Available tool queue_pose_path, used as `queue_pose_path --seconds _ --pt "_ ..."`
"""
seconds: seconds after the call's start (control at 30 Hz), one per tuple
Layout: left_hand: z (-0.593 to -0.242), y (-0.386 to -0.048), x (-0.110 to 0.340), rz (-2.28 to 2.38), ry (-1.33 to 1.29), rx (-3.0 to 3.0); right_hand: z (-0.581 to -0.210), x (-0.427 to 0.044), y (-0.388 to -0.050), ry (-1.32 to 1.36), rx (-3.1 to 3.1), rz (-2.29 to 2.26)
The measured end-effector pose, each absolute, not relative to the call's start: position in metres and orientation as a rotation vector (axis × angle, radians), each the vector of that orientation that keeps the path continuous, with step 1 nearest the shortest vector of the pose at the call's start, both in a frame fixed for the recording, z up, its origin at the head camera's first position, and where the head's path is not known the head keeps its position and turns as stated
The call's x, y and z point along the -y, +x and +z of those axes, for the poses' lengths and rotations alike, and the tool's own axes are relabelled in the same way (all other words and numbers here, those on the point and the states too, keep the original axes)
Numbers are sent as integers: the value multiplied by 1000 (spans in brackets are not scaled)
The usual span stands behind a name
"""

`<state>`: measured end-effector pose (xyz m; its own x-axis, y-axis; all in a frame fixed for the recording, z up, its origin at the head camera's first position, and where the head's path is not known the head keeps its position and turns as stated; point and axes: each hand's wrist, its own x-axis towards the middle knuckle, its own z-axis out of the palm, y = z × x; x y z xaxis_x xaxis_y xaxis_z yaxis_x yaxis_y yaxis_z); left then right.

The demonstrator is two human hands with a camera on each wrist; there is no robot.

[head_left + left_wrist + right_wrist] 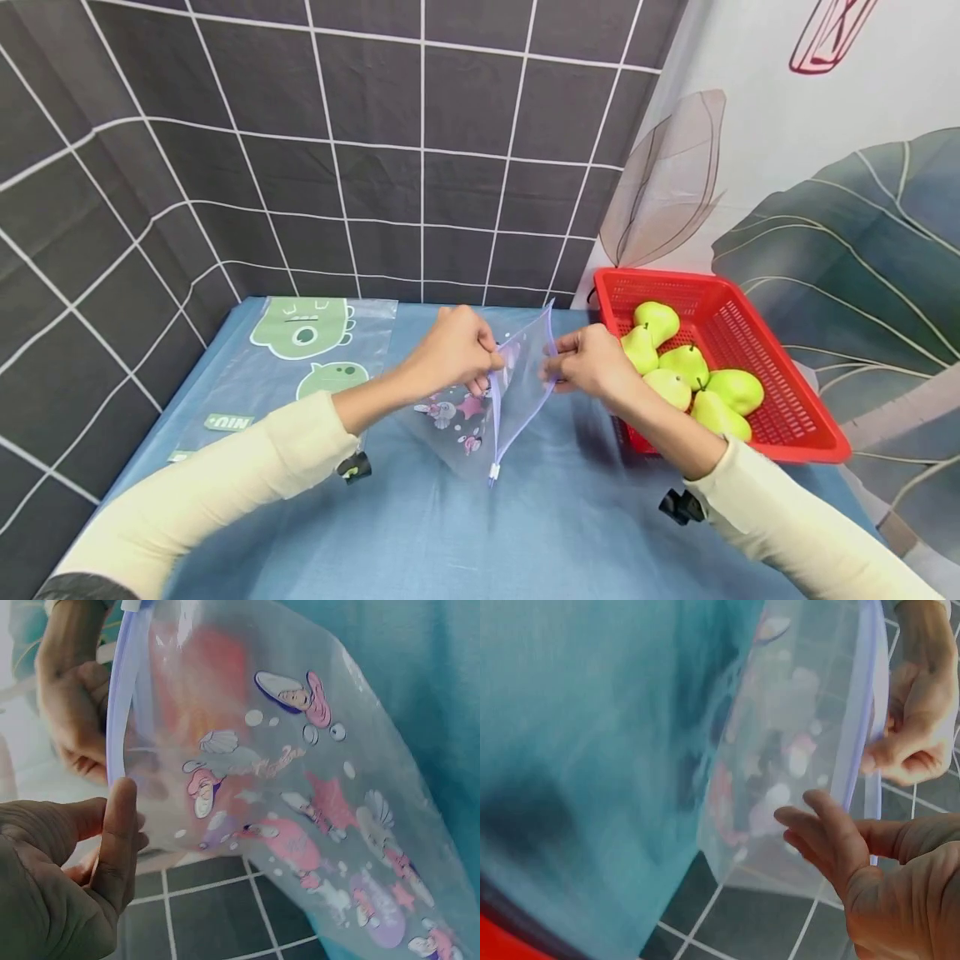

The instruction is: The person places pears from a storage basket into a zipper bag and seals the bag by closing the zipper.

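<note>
A clear zip bag (468,421) with purple edging and pink sea-creature prints is held up above the blue table, its mouth spread apart. My left hand (461,350) pinches one rim between thumb and fingers. On the opposite rim, my right hand (588,358) pinches the purple edge. A white slider (494,472) sits at the near end of the zip. In the left wrist view, the printed side of the bag (300,802) hangs down beside the left hand (82,862). The right wrist view shows the right hand's (870,862) fingers against the plastic.
To the right stands a red basket (806,408) holding several green pears (684,367). A second clear bag with green cartoon prints (303,327) lies flat at the left of the blue table (465,550). Dark gridded cloth (465,183) hangs behind.
</note>
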<state>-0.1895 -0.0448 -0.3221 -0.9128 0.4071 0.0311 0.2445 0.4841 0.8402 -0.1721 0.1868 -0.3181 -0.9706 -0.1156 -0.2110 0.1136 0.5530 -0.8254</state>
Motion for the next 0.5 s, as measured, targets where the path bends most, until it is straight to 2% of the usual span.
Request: queue_pose_path --seconds 0.5 --pt "-270 -220 69 1154 351 -2695 -295 -224 -203 25 -2568 -1294"
